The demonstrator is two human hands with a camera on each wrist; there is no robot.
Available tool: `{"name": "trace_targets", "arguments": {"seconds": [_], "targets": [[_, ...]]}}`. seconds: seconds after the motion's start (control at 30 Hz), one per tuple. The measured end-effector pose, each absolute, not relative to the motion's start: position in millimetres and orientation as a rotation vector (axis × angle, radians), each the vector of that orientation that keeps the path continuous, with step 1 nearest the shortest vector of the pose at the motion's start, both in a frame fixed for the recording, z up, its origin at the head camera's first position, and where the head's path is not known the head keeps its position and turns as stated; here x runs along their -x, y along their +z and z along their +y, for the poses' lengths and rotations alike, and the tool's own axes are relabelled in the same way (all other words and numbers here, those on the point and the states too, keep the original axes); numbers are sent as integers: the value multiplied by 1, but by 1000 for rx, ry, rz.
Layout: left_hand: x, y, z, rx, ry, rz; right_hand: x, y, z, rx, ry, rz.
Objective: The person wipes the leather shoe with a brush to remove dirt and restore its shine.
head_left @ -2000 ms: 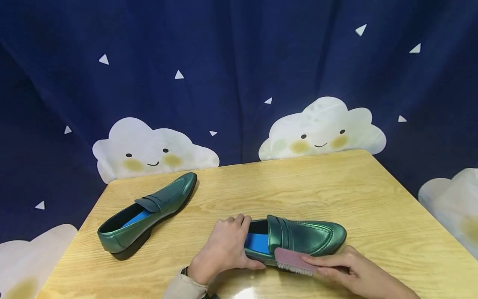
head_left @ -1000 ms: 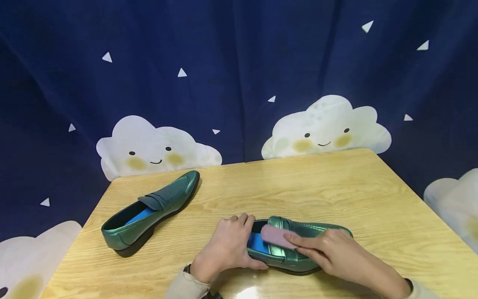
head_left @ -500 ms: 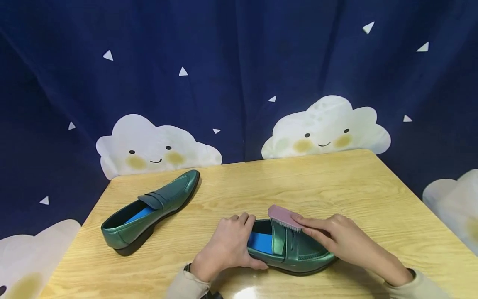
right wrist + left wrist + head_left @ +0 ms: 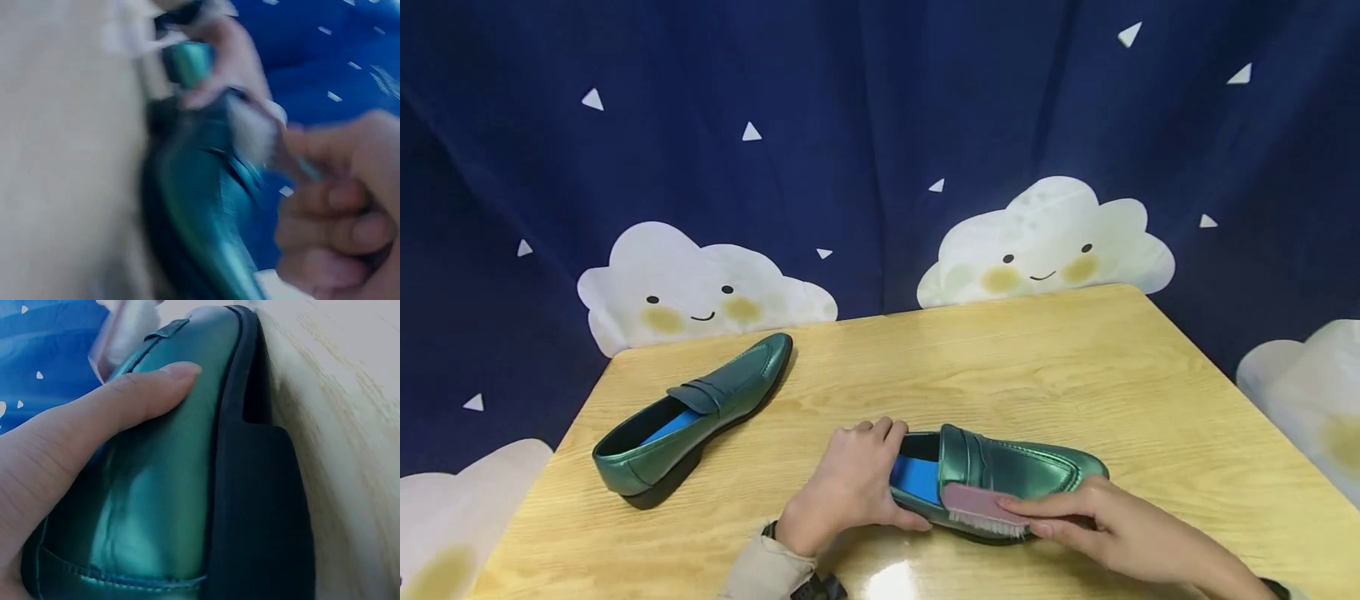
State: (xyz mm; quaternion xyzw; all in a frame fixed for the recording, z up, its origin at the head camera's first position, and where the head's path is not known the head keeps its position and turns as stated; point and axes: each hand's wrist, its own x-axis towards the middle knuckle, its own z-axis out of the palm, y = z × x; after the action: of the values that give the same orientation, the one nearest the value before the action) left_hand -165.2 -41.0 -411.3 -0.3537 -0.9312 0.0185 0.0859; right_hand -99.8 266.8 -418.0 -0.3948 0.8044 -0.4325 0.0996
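A metallic green loafer with a blue insole lies on its sole, toe to the right. My left hand grips its heel end; in the left wrist view the thumb presses along the shoe's side, above the black heel block. My right hand pinches a pink brush with pale bristles, held against the loafer's near side below the strap. The right wrist view is blurred, with the fingers curled at the brush's end.
A matching green loafer stands at the left of the wooden table, toe pointing away. Behind the table hangs a dark blue curtain with white clouds and triangles.
The brush went from the near side up over the strap to the far side, then back down to the near side. My left hand keeps its grip on the heel end.
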Motion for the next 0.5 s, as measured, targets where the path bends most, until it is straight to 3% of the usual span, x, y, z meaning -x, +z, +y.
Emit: {"name": "trace_targets", "arguments": {"seconds": [0.27,0.5], "targets": [[164,-412,-37,1020,53,-2801,108,-425,259,1076,-1134,2997],[164,-411,-39,1022,57,-2775,90,-436,253,1033,-1056,2651]]}}
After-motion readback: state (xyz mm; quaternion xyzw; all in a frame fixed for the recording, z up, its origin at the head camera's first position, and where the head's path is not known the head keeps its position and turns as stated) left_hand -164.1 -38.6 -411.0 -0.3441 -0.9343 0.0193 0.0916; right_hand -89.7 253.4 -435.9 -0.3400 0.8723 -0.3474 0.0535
